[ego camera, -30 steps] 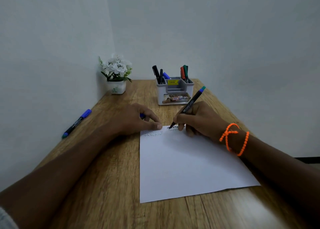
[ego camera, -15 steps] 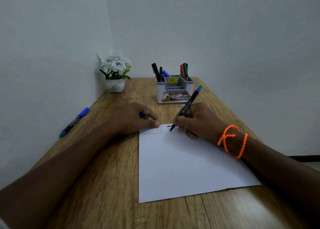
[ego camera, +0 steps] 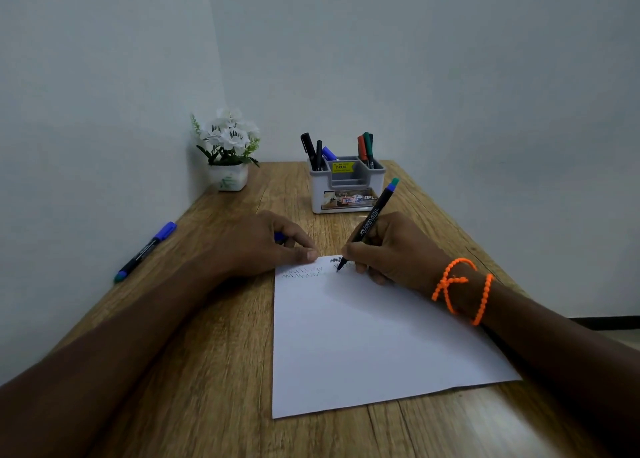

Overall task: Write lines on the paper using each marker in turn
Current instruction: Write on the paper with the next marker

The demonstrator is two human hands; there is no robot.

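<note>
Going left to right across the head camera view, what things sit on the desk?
Blue-capped marker → flower pot → left hand → pen holder → right hand gripping the marker → orange bracelet.

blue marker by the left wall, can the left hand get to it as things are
Probably yes. The blue marker lies alone on bare table on the left hand's side, nothing between them. But that hand pins the paper and seems to hold a blue cap.
</note>
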